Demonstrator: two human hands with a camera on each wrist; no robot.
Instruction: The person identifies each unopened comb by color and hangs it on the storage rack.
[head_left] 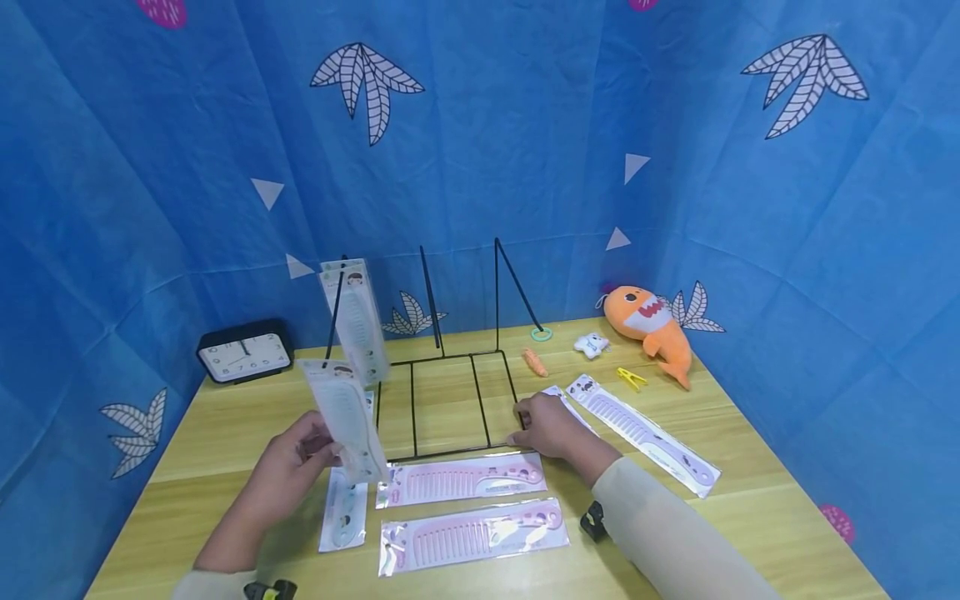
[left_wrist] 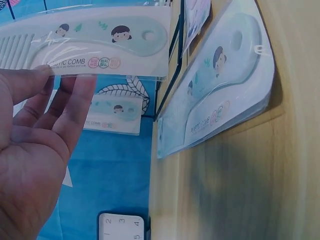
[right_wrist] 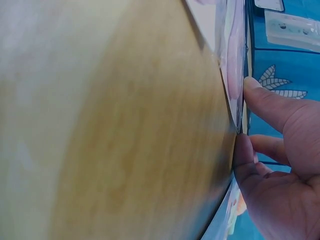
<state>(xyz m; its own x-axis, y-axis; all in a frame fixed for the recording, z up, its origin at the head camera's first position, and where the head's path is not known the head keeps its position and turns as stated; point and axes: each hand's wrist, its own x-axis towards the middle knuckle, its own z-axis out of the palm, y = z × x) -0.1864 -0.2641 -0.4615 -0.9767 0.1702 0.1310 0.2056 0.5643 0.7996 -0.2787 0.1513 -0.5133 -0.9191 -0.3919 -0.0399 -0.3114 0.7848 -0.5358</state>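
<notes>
**You hold a packaged mint comb up beside a black wire rack**

Your left hand (head_left: pixel 288 467) holds a mint-green comb in its clear packet (head_left: pixel 347 419), raised above the counter (head_left: pixel 750 508) and tilted, just left of the black wire rack (head_left: pixel 442 404). The wrist view shows your fingers (left_wrist: pixel 75 107) lying against the lower edge of the packet, so the grip is a light pinch on the packaging.

Your right hand (head_left: pixel 546 425) rests at the front right corner of the rack's base. Thumb and fingers close on the wire there, though the exact grip is hard to see.

A second mint comb packet (head_left: pixel 356 321) leans upright in the rack's leftmost slot. A third mint comb packet (head_left: pixel 343 512) lies flat on the counter under your left hand. Two pink comb packets (head_left: pixel 465 482) lie side by side in front of the rack, near you. A lilac comb packet (head_left: pixel 645 433) lies at an angle to the right of your right hand.

At the far left sits a black clock (head_left: pixel 244 352). At the far right lies an orange plush shark (head_left: pixel 651 327), with a yellow clip (head_left: pixel 632 379) near it.
</notes>
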